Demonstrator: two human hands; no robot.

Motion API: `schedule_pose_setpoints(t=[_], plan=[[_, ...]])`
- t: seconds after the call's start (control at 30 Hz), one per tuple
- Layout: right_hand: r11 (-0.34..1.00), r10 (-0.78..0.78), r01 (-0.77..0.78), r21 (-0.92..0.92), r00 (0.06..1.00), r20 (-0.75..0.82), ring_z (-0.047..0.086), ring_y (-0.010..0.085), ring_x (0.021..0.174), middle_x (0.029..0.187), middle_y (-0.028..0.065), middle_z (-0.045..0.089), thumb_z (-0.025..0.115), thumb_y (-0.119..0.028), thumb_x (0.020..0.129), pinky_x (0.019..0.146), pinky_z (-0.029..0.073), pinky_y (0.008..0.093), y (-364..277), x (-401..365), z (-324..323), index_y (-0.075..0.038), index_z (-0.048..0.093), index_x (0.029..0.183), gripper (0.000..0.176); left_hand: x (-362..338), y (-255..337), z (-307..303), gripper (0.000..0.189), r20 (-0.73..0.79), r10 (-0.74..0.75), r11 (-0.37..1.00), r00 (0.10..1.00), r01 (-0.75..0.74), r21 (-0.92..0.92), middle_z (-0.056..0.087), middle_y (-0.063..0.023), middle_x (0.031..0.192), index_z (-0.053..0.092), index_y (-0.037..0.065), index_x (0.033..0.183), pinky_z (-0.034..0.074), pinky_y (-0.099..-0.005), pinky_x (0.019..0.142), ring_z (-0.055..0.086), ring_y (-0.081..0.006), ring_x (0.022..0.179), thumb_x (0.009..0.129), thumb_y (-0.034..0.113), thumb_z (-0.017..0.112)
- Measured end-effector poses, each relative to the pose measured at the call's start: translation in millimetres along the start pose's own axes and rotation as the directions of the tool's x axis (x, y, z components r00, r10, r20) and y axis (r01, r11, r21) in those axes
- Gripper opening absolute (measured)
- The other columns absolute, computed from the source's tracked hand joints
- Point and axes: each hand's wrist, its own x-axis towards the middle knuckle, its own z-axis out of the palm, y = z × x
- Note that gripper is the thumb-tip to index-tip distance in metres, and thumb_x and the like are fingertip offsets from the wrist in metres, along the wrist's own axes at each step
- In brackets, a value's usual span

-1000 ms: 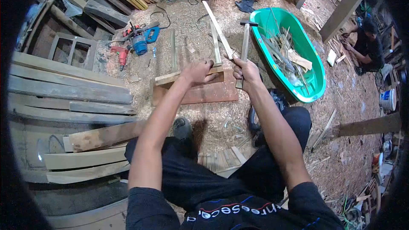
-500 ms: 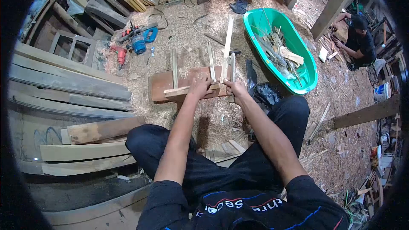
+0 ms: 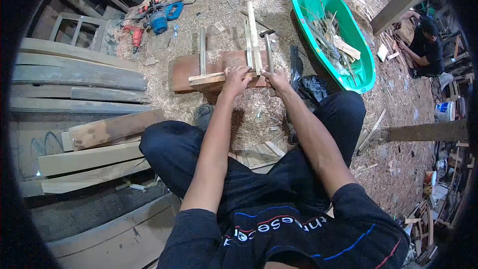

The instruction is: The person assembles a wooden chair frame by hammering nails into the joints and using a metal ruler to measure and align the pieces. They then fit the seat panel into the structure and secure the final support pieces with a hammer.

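Currently, in the head view, the left hand (image 3: 236,80) is curling its grip over the right end of a wooden bar (image 3: 206,78). The right hand (image 3: 277,80) is clamping its grip round a hammer (image 3: 269,49), whose head is pointing away from the person. Between the hands a strip (image 3: 253,30) is extending forward, its lower end meeting the bar; whether the right fingertips are also pinching it, one cannot tell. Two slats (image 3: 202,52) are running forward from the bar above a reddish board (image 3: 180,77). A green tub (image 3: 369,67) is holding scraps (image 3: 326,40) at the right, near a black bag (image 3: 313,88).
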Motion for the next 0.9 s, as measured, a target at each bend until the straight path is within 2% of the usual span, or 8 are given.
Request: schedule_pose_setpoints(t=[0.1, 0.2, 0.33, 0.43, 0.53, 0.63, 0.83, 0.9], plan=[[0.999, -0.037, 0.037, 0.007, 0.999, 0.009, 0.044, 0.0064, 0.046, 0.061, -0.0026, 0.051, 0.069, -0.014, 0.087, 0.041, 0.034, 0.0222, 5, 2, 2, -0.005, 0.063, 0.094, 0.013, 1, 2, 3, 0.047, -0.03, 0.034, 0.998, 0.999, -0.033, 0.045, 0.059, -0.0107, 0.122, 0.059, 0.01, 0.123, 0.025, -0.0528, 0.106, 0.05, -0.0278, 0.12, 0.08, 0.027, 0.07], [0.999, -0.035, 0.036, 0.035, 0.999, -0.036, 0.046, 0.0068, 0.048, 0.063, -0.0017, 0.052, 0.07, -0.014, 0.086, 0.042, 0.034, 0.0224, 8, 4, 4, -0.005, 0.064, 0.094, 0.013, 5, 8, 3, 0.048, -0.01, -0.007, 0.993, 1.0, 0.008, 0.116, 0.058, -0.0101, 0.117, 0.059, 0.01, 0.122, 0.025, -0.0505, 0.105, 0.051, -0.0286, 0.118, 0.079, 0.029, 0.072], [1.0, -0.001, 0.002, 0.009, 0.996, -0.089, 0.048, 0.0081, 0.049, 0.065, 0.0003, 0.055, 0.072, -0.013, 0.084, 0.042, 0.036, 0.023, 16, 9, 1, -0.004, 0.064, 0.091, 0.014, 5, 10, 3, 0.045, -0.059, -0.01, 0.999, 0.998, 0.012, 0.031, 0.058, -0.0099, 0.115, 0.063, 0.014, 0.118, 0.026, -0.0476, 0.104, 0.052, -0.0289, 0.116, 0.078, 0.031, 0.073], [0.999, 0.036, -0.037, -0.017, 0.998, -0.047, 0.055, 0.0099, 0.059, 0.072, 0.0016, 0.062, 0.073, -0.016, 0.084, 0.05, 0.043, 0.0259, 19, 12, -2, -0.002, 0.069, 0.099, 0.021, 4, 7, 1, 0.043, -0.047, -0.031, 0.999, 0.998, 0.031, -0.015, 0.06, -0.0096, 0.118, 0.065, 0.017, 0.117, 0.025, -0.0467, 0.104, 0.052, -0.0267, 0.117, 0.078, 0.033, 0.073], [0.998, 0.04, -0.037, 0.042, 0.996, -0.084, 0.052, 0.0093, 0.055, 0.07, 0.0013, 0.061, 0.073, -0.016, 0.084, 0.047, 0.041, 0.0251, 16, 9, 4, -0.002, 0.069, 0.098, 0.02, 7, 6, 3, 0.041, -0.032, -0.031, 0.999, 0.999, 0.029, -0.044, 0.062, -0.0081, 0.119, 0.066, 0.018, 0.116, 0.024, -0.0463, 0.104, 0.053, -0.0243, 0.117, 0.079, 0.034, 0.072], [0.993, 0.043, -0.039, 0.111, 0.999, -0.034, 0.048, 0.0071, 0.053, 0.065, -0.0017, 0.054, 0.072, -0.015, 0.085, 0.045, 0.036, 0.0228, 15, 5, 4, -0.003, 0.065, 0.095, 0.017, 7, 8, 4, 0.037, -0.046, -0.064, 0.997, 0.997, 0.062, -0.048, 0.064, -0.0062, 0.118, 0.068, 0.018, 0.114, 0.024, -0.047, 0.104, 0.054, -0.0226, 0.117, 0.081, 0.034, 0.071], [0.995, 0.023, -0.022, 0.093, 1.0, -0.008, 0.047, 0.0061, 0.054, 0.067, -0.0023, 0.054, 0.07, -0.015, 0.087, 0.045, 0.035, 0.0218, 16, 4, 1, -0.004, 0.066, 0.099, 0.017, 8, 9, 3, 0.035, -0.035, -0.096, 0.991, 0.995, 0.093, -0.092, 0.066, -0.0059, 0.117, 0.07, 0.019, 0.111, 0.024, -0.0476, 0.105, 0.056, -0.0224, 0.115, 0.081, 0.036, 0.072], [1.0, 0.022, -0.022, 0.013, 1.0, -0.006, 0.048, 0.0061, 0.055, 0.069, -0.0023, 0.055, 0.07, -0.015, 0.087, 0.045, 0.035, 0.0211, 12, 4, -1, -0.004, 0.065, 0.1, 0.018, 7, 9, 2, 0.034, -0.026, -0.102, 0.991, 0.994, 0.099, -0.092, 0.066, -0.0058, 0.116, 0.071, 0.02, 0.11, 0.024, -0.0478, 0.105, 0.057, -0.0225, 0.114, 0.08, 0.036, 0.072]])
